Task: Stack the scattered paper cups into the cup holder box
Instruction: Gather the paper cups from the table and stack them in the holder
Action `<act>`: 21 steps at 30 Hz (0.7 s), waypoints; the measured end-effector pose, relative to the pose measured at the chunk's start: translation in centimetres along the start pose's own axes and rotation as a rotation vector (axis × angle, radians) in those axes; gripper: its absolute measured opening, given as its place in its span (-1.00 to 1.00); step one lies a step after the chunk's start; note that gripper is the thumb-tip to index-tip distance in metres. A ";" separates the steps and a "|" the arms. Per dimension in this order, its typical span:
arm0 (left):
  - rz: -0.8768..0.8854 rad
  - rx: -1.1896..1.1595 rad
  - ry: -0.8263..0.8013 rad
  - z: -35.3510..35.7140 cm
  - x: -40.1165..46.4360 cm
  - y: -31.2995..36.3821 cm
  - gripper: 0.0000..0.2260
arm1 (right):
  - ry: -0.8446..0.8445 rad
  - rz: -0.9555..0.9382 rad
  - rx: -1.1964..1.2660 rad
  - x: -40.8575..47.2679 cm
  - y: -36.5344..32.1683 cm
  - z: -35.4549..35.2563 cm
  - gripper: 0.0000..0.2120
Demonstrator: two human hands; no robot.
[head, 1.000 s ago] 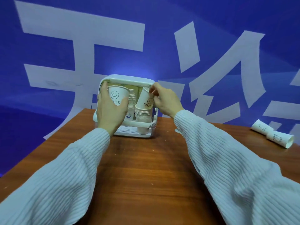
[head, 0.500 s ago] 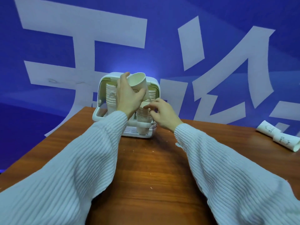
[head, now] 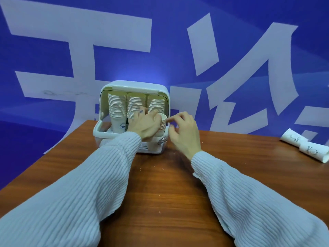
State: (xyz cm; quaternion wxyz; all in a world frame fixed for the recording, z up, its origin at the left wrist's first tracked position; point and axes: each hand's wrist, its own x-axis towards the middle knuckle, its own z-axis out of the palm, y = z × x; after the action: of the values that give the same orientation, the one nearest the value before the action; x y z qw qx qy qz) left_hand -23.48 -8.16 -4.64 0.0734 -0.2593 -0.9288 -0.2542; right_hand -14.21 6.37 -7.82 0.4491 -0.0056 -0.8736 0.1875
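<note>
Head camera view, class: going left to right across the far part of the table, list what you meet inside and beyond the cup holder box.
Left cup stack → middle cup stack → left hand → short front cup stack → right hand → two loose cups lying on the table.

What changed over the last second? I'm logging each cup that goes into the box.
The left hand carried its smiley cup from the box's left side up and across, then down onto the short front-right stack, which it now covers. The right hand let go of that stack; only a fingertip is near its rim. The cup holder box, its three tall stacks and the two lying cups stayed put.
</note>
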 end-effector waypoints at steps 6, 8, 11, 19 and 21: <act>0.110 0.159 0.234 0.5 -0.2 1.4 -0.52 | -0.063 0.207 0.014 -0.5 3.6 -2.3 -0.80; 0.269 0.155 0.398 1.9 -1.2 3.2 -0.53 | -0.055 0.243 0.016 -0.9 4.9 -3.6 -0.79; 0.446 0.078 0.335 5.1 -2.3 7.1 -0.45 | -0.050 0.294 0.007 -1.8 7.1 -5.6 -0.80; 0.483 -0.130 0.006 13.1 -3.2 19.0 -0.38 | -0.080 0.505 -0.037 -5.4 14.6 -13.8 -0.66; 0.487 -0.186 -0.058 15.0 -3.3 21.3 -0.37 | -0.063 0.554 -0.092 -6.4 16.6 -16.1 -0.63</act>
State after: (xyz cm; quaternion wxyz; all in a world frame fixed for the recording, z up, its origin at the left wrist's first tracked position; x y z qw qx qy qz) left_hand -9.70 13.69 -9.14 0.0818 -0.4878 -0.8134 -0.3060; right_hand -0.40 25.84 -9.86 0.3526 -0.2588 -0.8599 0.2633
